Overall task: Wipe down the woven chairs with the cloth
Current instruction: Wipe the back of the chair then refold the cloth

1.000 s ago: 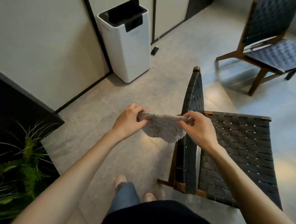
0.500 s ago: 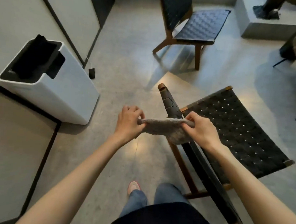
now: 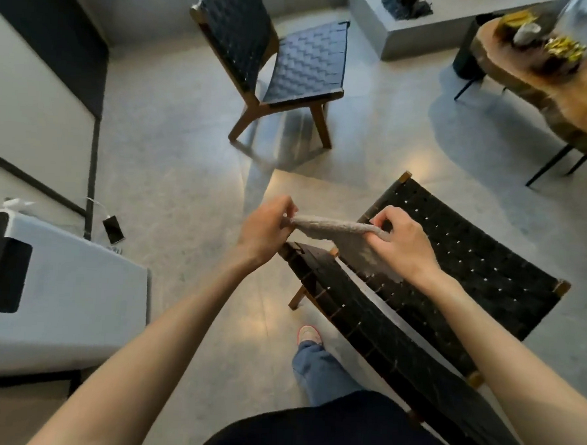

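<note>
Cloth (image 3: 339, 230): pulled taut between both hands, sagging just above the near woven chair (image 3: 470, 265), by its backrest top.
Left hand (image 3: 264, 227): pinched tight on the cloth's left end.
Right hand (image 3: 403, 241): clamped on the right end, over the seat.
Around: second woven chair (image 3: 293, 62) stood well apart ahead; white bin (image 3: 77, 289) at left, phone (image 3: 114, 229) on the floor near it; wooden desk (image 3: 564, 86) far right.
In the way: backrest lay between the person's leg and the seat.
Change: view had swung right; both grips held as before.
</note>
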